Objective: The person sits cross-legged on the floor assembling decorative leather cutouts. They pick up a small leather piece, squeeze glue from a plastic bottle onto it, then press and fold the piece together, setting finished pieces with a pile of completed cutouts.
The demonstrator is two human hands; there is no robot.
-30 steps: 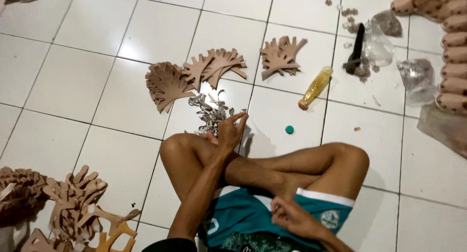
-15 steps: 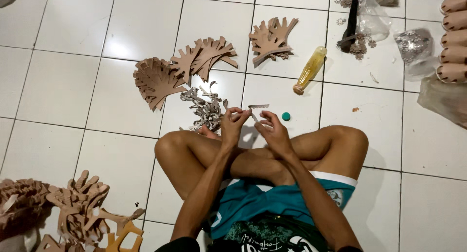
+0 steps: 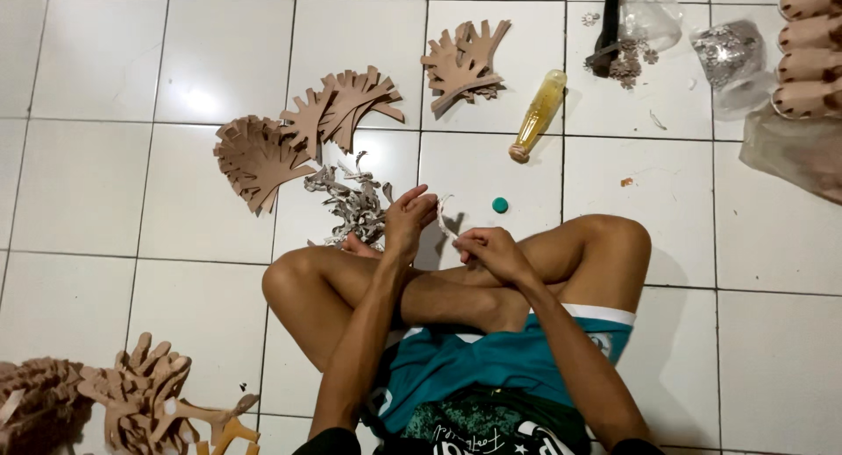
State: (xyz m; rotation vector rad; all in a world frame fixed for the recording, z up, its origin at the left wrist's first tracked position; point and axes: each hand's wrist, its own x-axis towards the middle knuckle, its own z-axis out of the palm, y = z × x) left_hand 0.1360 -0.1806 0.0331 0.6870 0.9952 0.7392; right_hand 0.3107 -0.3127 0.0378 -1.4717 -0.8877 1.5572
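I sit cross-legged on a white tiled floor. My left hand (image 3: 409, 222) and my right hand (image 3: 491, 247) meet above my shins and together hold a thin curved whitish strip (image 3: 445, 216). Just beyond my left hand lies a heap of grey curled paper strips (image 3: 354, 202). A small teal cap (image 3: 500, 205) rests on the tile just past my right hand. Farther out lies a yellow glue bottle (image 3: 538, 114) on its side, without its cap.
Brown tree-shaped cardboard cutouts lie fanned at the left (image 3: 259, 157), middle (image 3: 346, 108) and back (image 3: 463, 64). More cutouts pile at the bottom left (image 3: 132, 398). Clear plastic bags (image 3: 732, 60) and a black tool (image 3: 608, 29) sit at the back right, beside stacked brown pieces (image 3: 811, 47).
A second ago my right hand was in my lap and my left reached to the grey strips. Both hands have come together on the thin strip.
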